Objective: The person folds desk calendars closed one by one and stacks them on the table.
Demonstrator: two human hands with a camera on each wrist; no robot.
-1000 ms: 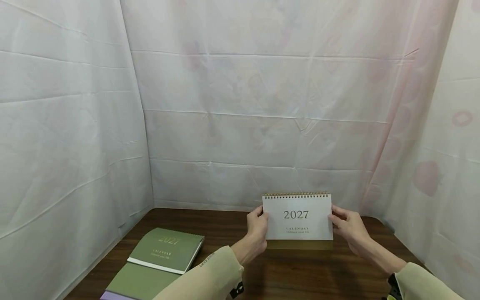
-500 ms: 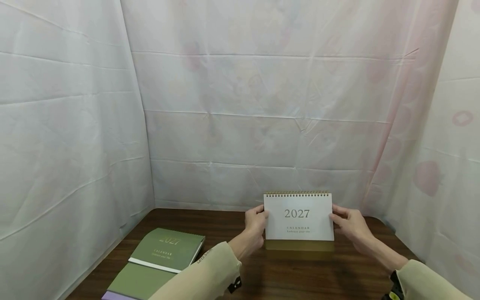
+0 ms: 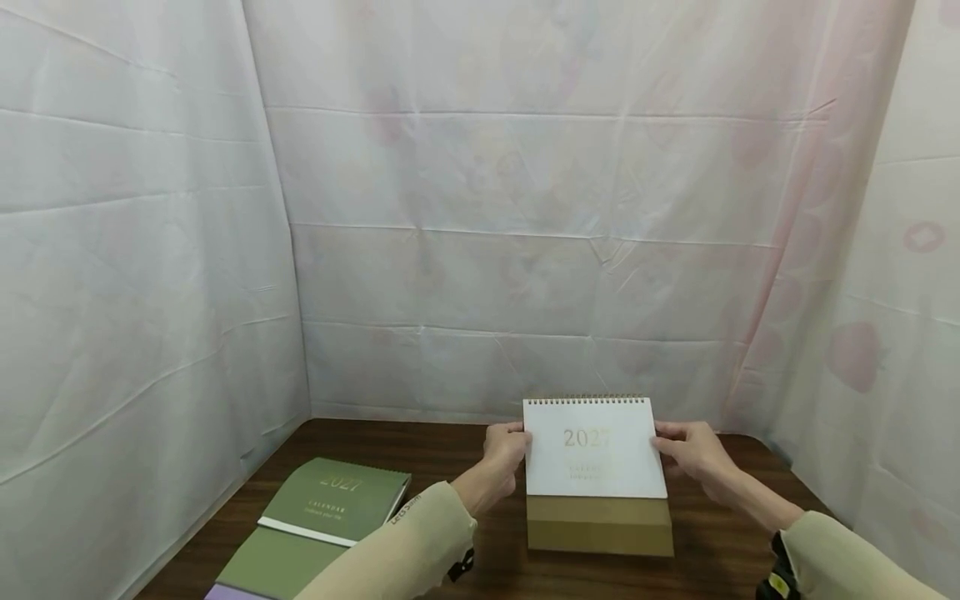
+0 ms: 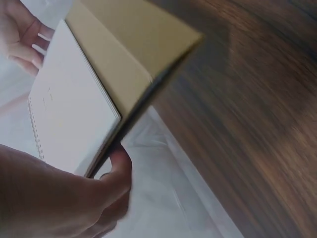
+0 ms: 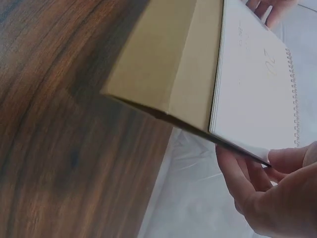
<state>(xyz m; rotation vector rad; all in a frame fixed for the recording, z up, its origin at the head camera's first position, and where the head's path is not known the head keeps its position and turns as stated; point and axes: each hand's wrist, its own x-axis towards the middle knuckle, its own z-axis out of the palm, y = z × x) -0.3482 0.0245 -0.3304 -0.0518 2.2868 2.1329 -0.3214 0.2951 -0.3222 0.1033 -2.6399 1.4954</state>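
A white 2027 desk calendar (image 3: 588,467) with a gold spiral along its top is held in front, tilted back, over the table. Its tan card base (image 3: 600,527) shows below the white pages. My left hand (image 3: 498,462) pinches the calendar's left side, thumb in front; in the left wrist view that hand's fingers (image 4: 119,173) go behind the card. On the other side my right hand (image 3: 697,454) pinches the right edge. The right wrist view shows its thumb (image 5: 287,159) on the white page and the other fingers behind the card.
Left on the dark wooden table (image 3: 570,579) lies a green 2027 calendar (image 3: 330,500), with a purple item (image 3: 232,593) at its lower end, partly out of frame. Pale curtains (image 3: 510,250) hang behind the table and at both sides.
The calendar has tipped back, its lower edge coming toward me, so more of the tan base shows. Both hands keep hold of its sides and have shifted slightly left.
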